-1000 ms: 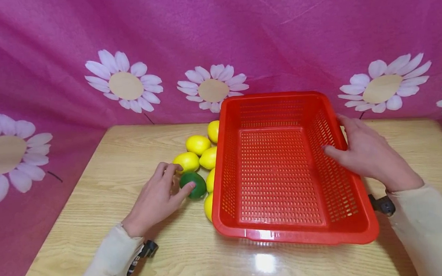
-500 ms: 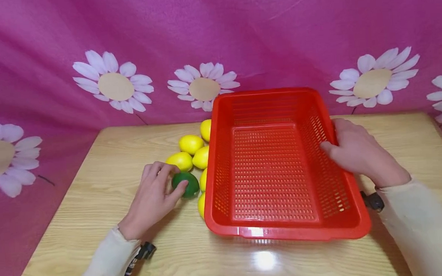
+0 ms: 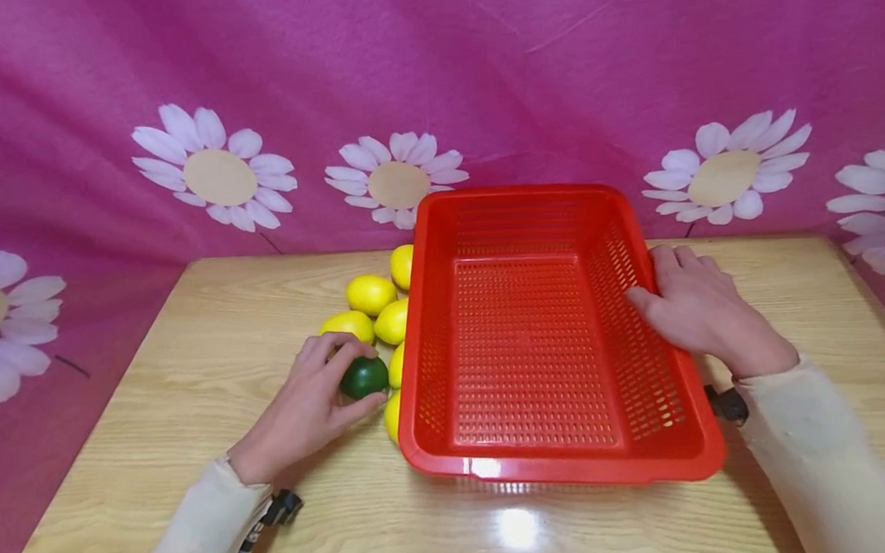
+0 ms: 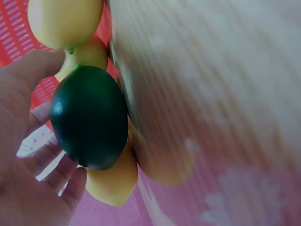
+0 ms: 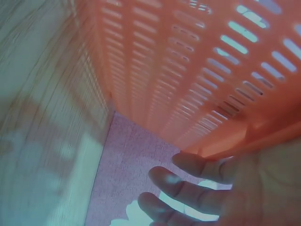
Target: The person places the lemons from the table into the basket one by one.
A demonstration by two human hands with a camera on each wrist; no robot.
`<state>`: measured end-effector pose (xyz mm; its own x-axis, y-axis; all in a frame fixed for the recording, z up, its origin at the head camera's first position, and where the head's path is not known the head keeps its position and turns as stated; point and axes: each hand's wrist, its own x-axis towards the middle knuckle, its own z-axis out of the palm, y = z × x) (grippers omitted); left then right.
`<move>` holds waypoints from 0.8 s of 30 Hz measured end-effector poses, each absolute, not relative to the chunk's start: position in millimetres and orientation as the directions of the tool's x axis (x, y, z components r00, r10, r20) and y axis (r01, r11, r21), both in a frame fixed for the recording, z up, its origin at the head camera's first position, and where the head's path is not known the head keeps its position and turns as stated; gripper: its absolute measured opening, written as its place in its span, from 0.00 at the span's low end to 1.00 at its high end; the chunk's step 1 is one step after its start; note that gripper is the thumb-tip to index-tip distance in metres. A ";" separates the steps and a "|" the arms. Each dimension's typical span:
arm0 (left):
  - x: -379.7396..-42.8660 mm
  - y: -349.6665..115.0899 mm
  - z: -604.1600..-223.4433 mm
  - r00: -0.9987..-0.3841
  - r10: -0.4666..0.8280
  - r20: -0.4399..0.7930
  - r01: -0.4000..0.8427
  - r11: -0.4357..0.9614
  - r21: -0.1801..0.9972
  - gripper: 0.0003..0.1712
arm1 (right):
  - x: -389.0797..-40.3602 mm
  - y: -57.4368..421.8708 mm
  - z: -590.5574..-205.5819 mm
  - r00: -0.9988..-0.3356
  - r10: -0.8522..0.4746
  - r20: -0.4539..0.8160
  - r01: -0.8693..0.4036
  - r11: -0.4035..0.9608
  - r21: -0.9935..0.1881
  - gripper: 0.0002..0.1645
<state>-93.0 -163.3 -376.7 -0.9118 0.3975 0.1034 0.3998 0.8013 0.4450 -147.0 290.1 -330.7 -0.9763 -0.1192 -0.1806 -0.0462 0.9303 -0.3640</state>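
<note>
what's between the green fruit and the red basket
At least one yellow fruit lies between the green fruit and the red basket; the head view shows it, partly hidden by the basket's rim.

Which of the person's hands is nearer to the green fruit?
The left hand: its thumb and fingers are around the green fruit. The right hand is farther, holding the right rim of the red basket, with the basket between hand and fruit.

The head view is bright and fairly sharp, with white glare on the desk [image 3: 350,523] at lower centre and on the red basket's [image 3: 565,470] near rim. Both wrist views look dimmer, hazy and soft.
</note>
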 end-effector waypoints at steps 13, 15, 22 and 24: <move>-97.1 -163.2 -376.8 -0.885 0.457 0.088 0.453 0.803 0.387 0.32 | -147.7 283.3 -332.7 -0.984 -0.106 -0.140 -0.042 0.916 -0.400 0.33; -97.3 -162.4 -376.4 -0.885 0.458 0.085 0.453 0.802 0.391 0.33 | -147.5 283.5 -333.5 -0.985 -0.106 -0.134 -0.044 0.915 -0.401 0.33; -98.2 -158.7 -375.6 -0.889 0.452 0.069 0.441 0.806 0.396 0.31 | -147.3 284.7 -333.4 -0.985 -0.109 -0.135 -0.045 0.913 -0.407 0.34; -98.6 -157.5 -375.2 -0.887 0.456 0.072 0.446 0.807 0.387 0.30 | -146.9 284.3 -333.2 -0.985 -0.108 -0.132 -0.045 0.913 -0.406 0.34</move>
